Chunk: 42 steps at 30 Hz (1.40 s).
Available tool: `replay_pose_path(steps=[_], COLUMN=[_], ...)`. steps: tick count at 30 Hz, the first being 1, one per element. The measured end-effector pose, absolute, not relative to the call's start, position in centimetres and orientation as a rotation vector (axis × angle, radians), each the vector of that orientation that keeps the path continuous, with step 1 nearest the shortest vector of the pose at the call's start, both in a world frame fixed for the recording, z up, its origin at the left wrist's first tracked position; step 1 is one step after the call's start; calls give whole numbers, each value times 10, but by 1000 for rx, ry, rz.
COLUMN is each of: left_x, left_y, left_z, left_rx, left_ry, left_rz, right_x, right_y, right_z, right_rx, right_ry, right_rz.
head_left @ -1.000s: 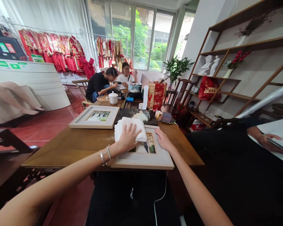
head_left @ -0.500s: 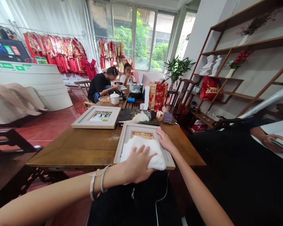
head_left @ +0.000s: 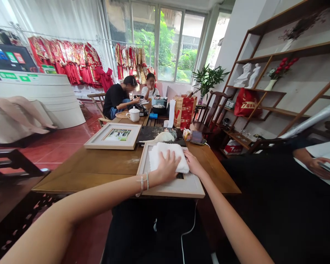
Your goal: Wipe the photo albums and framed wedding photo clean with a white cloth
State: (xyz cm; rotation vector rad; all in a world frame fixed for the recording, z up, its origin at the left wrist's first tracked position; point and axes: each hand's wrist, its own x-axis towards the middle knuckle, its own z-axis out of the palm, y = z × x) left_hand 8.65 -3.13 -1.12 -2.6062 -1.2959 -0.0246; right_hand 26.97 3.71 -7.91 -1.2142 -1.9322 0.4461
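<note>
A light wooden picture frame (head_left: 151, 190) with a pale mat lies at the table's near edge. On its upper part rests a folded white cloth (head_left: 161, 148), covering most of the picture. My left hand (head_left: 169, 167) presses on the cloth from above, its fingers spread. At the frame's upper right side, my right hand (head_left: 194, 164) grips the edge, fingertips close to the cloth and partly hidden. Another framed photo (head_left: 118, 135) lies flat farther left. Right of that framed photo is a dark panel (head_left: 147, 134) bearing a pale shape.
The wooden table (head_left: 99, 165) also carries a white lidded cup (head_left: 134, 114), a red paper bag (head_left: 184, 110) and a phone (head_left: 198, 137). Two people sit at the far end. To my right another person's hand (head_left: 320, 167) holds a phone. A white cable (head_left: 189, 231) hangs below.
My left hand and the cloth have moved forward, up the frame, uncovering its lower part. The right hand stays at the frame's right side.
</note>
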Motion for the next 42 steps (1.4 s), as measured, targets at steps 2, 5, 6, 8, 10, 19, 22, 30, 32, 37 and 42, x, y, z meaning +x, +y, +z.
replay_pose_path(steps=[2, 5, 6, 8, 10, 19, 22, 30, 32, 37, 42], left_x=[91, 96, 97, 98, 98, 97, 99, 111, 110, 100, 103], left_y=[-18, -6, -5, -7, -15, -101, -119, -95, -80, -41, -8], left_z=[-15, -14, -11, -4, 7, 46, 38, 11, 11, 11, 11], left_rx=[-2587, -2581, -2587, -2616, -2670, -2927, -2902, -2586, -2572, -2586, -2602], left_ry=[-1313, -1336, -1348, -1391, -1451, -1356, -1304, -1265, -1277, -1265, -1283], left_rz=[-32, -33, -36, -31, 2, 243, 168, 135, 156, 182, 189], right_x=[269, 269, 269, 269, 270, 276, 279, 279, 277, 272, 269], right_y=[35, 33, 32, 33, 35, 46, 47, 47, 46, 40, 36], right_z=[-76, -74, -74, -74, -75, -91, -93, -90, -88, -81, -78], right_rx=[-1183, -1175, -1183, -1186, -1170, -1226, -1214, -1239, -1240, -1204, -1188], right_ry=[-1963, -1969, -1964, -1970, -1986, -1899, -1904, -1921, -1930, -1960, -1971], right_rz=[444, 429, 426, 425, 423, 444, 446, 467, 473, 464, 442])
